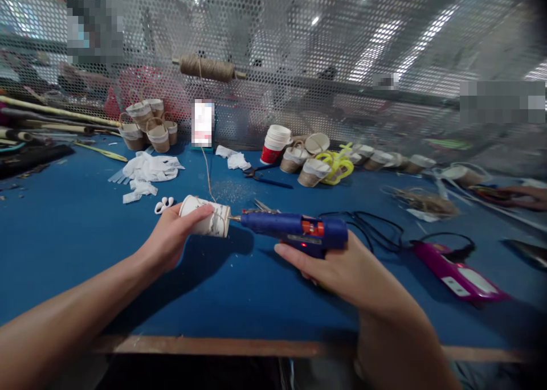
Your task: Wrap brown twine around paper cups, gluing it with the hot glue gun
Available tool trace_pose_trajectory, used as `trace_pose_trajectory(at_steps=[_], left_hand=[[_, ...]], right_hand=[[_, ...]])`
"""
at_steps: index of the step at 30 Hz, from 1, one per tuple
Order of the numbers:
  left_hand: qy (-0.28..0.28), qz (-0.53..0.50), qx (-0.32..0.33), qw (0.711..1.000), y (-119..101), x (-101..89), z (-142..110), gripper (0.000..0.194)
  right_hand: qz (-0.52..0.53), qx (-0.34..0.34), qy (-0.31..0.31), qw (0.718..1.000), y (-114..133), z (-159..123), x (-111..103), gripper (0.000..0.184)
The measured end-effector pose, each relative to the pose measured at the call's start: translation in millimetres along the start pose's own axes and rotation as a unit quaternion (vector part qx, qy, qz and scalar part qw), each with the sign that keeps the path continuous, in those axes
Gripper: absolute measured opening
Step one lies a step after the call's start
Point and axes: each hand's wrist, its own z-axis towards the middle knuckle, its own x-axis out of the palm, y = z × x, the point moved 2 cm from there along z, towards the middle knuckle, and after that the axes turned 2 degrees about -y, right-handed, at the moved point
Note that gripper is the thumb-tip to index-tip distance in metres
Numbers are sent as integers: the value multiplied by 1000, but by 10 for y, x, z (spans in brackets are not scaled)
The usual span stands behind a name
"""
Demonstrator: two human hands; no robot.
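Observation:
My left hand [173, 236] is closed around a white paper cup [207, 222] that lies on its side above the table, its end turned to the right. Wrapped by its fingers, a blue hot glue gun [294, 230] sits in my right hand [337, 265], with a small red light lit on its body. The gun's nozzle points left and meets, or nearly meets, the cup's right end. Twine [208, 173] runs down from a spool [207, 68] to the cup. Behind the gun's tip, scissors [262, 205] show in part.
Twine-wrapped cups [159, 136] stand at the back left, more [314, 172] at the back right beside stacked cups [276, 144]. White gloves [151, 167], pliers [269, 176], a purple power strip [461, 273] and black cable [376, 225] lie about. Another person's hand [523, 197] is far right.

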Motion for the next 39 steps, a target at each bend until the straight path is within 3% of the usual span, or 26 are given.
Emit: trace_pose_trajectory(at_steps=[14,39], left_hand=[[-6,38,6,999,21,-10,11,18],[1,60,15,998,14,-7,-5,22]], right_hand=[[-9,26,5,1000,-30,11,50,20],[-50,3,2,999,-46,-3,47,21]])
